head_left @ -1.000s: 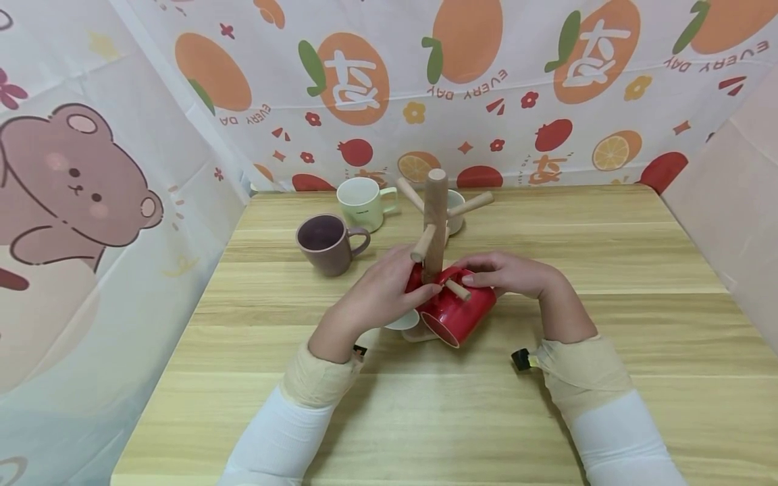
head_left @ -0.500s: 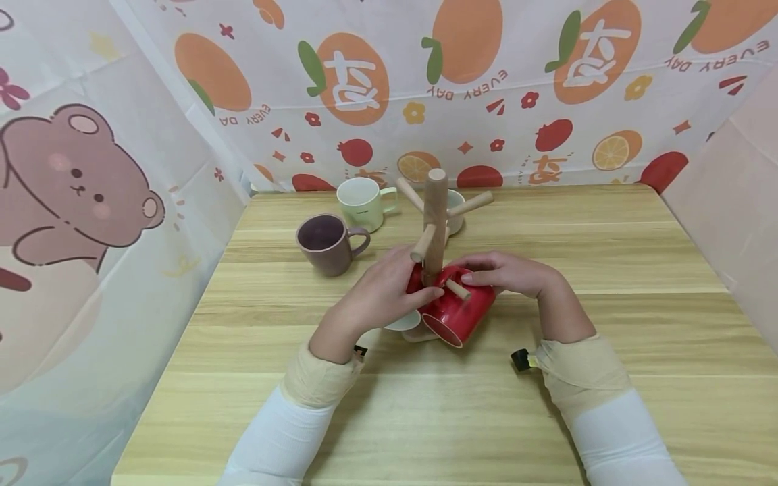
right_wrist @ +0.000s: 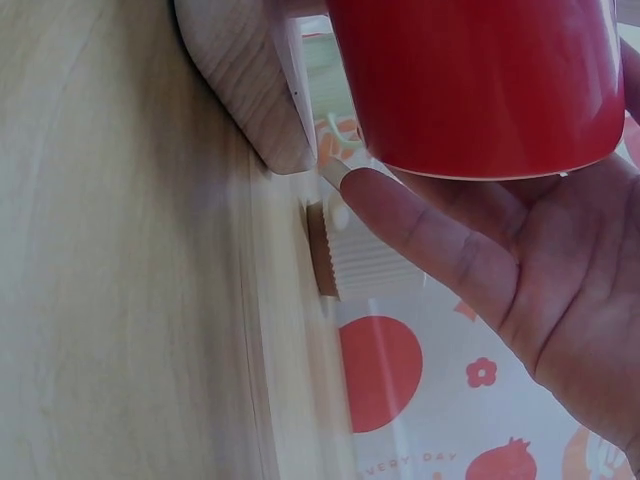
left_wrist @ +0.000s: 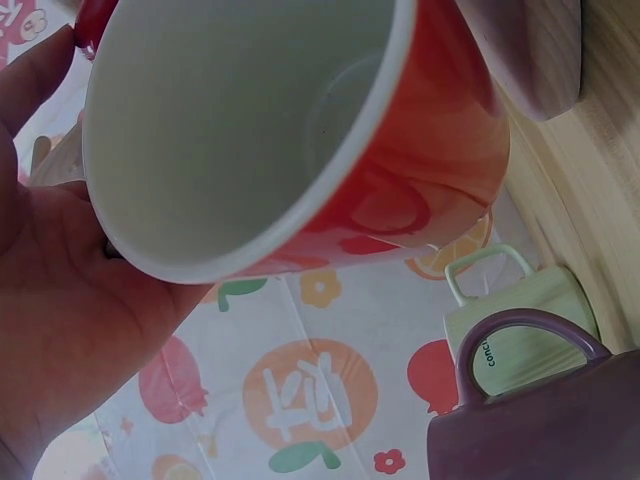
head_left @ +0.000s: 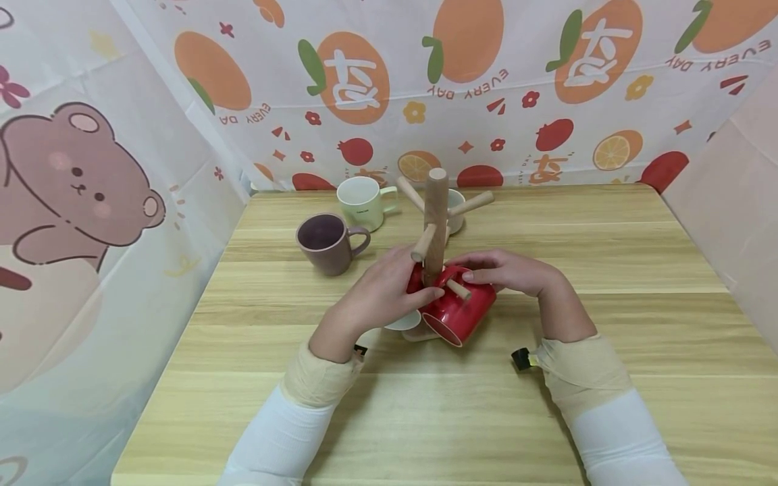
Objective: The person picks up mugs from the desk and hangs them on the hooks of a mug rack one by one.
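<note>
A wooden mug tree (head_left: 435,216) stands mid-table with angled pegs. A red mug (head_left: 458,314) tilts at its front right, a peg sticking out by its handle. My right hand (head_left: 504,271) holds this mug, thumb on top, the other fingers partly hidden behind. Left of the post, my left hand (head_left: 383,287) grips a second red mug (left_wrist: 440,130) with a white inside; its tilted mouth fills much of the left wrist view. In the head view that hand covers most of it. The left thumb reaches across toward the right-hand mug; whether it touches is unclear.
A purple mug (head_left: 328,246) and a pale green mug (head_left: 362,206) stand at the back left of the wooden table (head_left: 425,418). Behind the post is a ribbed white cup (right_wrist: 375,250) with a brown base. A fruit-printed curtain (head_left: 413,81) borders the back edge.
Both hands and both red mugs stay almost in place. The right-hand mug shifts only very slightly.
</note>
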Demonstrator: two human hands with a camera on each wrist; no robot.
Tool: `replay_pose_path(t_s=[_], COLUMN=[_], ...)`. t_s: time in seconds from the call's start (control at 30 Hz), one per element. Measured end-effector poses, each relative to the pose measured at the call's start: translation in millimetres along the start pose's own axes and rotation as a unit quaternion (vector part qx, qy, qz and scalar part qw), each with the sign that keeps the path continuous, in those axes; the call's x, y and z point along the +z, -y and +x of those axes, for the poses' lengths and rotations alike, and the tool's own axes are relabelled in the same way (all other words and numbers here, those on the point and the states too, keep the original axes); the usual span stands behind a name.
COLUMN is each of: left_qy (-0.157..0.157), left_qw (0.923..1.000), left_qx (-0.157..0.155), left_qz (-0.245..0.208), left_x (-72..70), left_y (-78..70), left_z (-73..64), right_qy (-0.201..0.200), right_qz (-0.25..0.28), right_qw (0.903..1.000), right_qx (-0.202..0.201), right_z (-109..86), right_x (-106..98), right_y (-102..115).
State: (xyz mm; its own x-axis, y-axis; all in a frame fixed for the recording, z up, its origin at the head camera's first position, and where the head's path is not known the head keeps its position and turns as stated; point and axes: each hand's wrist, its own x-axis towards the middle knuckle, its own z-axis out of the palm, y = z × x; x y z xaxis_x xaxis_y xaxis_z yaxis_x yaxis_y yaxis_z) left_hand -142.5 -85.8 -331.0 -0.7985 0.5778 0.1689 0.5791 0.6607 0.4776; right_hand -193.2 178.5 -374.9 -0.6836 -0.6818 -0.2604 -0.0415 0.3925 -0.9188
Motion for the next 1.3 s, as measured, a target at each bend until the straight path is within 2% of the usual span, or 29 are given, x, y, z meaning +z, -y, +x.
replay_pose_path(t_s=[0.43, 0.5, 0.6, 0.7, 0.8, 0.87, 0.93, 1.0, 1.1, 1.3], left_qy=[-0.001, -0.001, 0.0, 0.001, 0.002, 0.003, 0.004, 0.005, 0.005, -0.002], left_qw=[1.0, 1.0, 1.0, 0.9999, 0.9999, 0.9998, 0.9997, 0.9996, 0.9996, 0.9996], left_qx=[-0.003, -0.003, -0.002, -0.005, -0.009, -0.014, -0.019, -0.022, -0.024, -0.025], left_qz=[0.0, 0.001, 0.002, 0.009, 0.011, 0.012, 0.013, 0.014, 0.015, 0.013], left_x=[-0.5, -0.7, -0.7, -0.5, 0.4, 0.4, 0.6, 0.5, 0.8, 1.1], left_y=[0.6, 0.8, 1.0, 0.9, 0.9, 0.6, 0.3, -0.4, -0.7, 0.0], left_z=[-1.3, -1.4, -1.3, -1.7, -2.3, -3.1, -3.6, -3.9, -4.0, -5.0], right_qy=[-0.005, -0.014, -0.051, -0.116, -0.181, -0.211, -0.225, -0.224, -0.2, -0.138], right_qz=[-0.003, -0.009, -0.005, 0.008, 0.03, 0.052, 0.082, 0.115, 0.162, 0.23], right_qw=[0.9996, 0.9992, 0.996, 0.9833, 0.9616, 0.9473, 0.9346, 0.9223, 0.9081, 0.8918], right_qx=[-0.027, -0.036, -0.074, -0.14, -0.204, -0.235, -0.263, -0.293, -0.33, -0.365], right_z=[2.6, 2.2, 1.2, -0.8, -2.7, -2.8, -1.5, 0.5, 5.2, 17.0], right_x=[-2, -3, -4, -4, -2, 1, 5, 8, 14, 22], right_y=[-2, -2, 0, 5, 11, 15, 19, 22, 28, 47])
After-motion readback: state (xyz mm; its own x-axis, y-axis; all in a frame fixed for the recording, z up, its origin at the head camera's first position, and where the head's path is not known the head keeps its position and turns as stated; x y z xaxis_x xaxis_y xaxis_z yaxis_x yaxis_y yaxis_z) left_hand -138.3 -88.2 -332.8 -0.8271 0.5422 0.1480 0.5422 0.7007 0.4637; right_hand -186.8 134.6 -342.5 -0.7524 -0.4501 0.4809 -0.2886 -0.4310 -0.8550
